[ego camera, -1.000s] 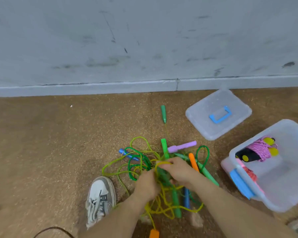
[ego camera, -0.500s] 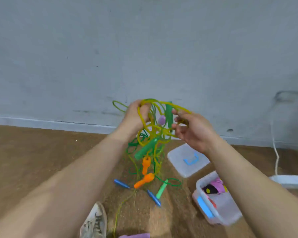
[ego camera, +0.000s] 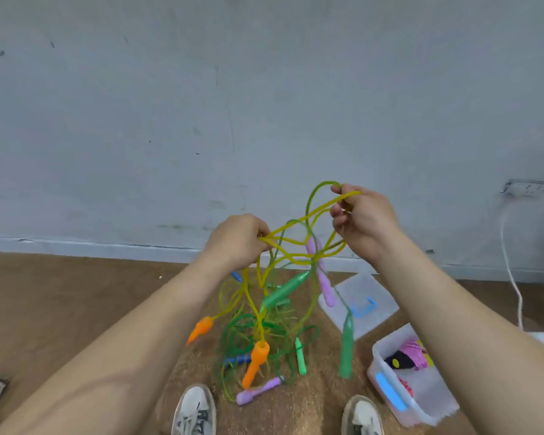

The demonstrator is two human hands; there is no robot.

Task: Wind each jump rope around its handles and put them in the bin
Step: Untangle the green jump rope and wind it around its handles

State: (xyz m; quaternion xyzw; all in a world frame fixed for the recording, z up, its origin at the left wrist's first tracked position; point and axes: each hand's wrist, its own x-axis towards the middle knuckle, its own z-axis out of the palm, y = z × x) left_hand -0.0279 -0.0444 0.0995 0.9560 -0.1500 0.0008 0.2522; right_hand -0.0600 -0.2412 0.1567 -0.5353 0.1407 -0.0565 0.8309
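Both hands are raised in front of a scuffed pale grey wall (ego camera: 201, 105). The left hand (ego camera: 236, 240) is closed around several strands of a yellow jump rope (ego camera: 259, 324). The right hand (ego camera: 363, 219), higher and to the right, pinches a loop of the same rope together with a green strand. From the hands a tangle hangs down: two orange handles (ego camera: 255, 362), green handles (ego camera: 283, 291) and a purple handle (ego camera: 325, 284) dangle in the air. More green rope and handles lie on the brown, grainy floor (ego camera: 60, 302) below.

At the near right the clear bin (ego camera: 434, 416) stands on the floor, with a wound pink rope (ego camera: 413, 356) inside. Its lid (ego camera: 358, 296) lies just beyond it. A light baseboard (ego camera: 91, 246) runs along the foot of the wall. At the far right a white cable (ego camera: 512, 277) drops from a wall socket (ego camera: 526, 186). Two white shoes (ego camera: 195, 409) show at the near edge.
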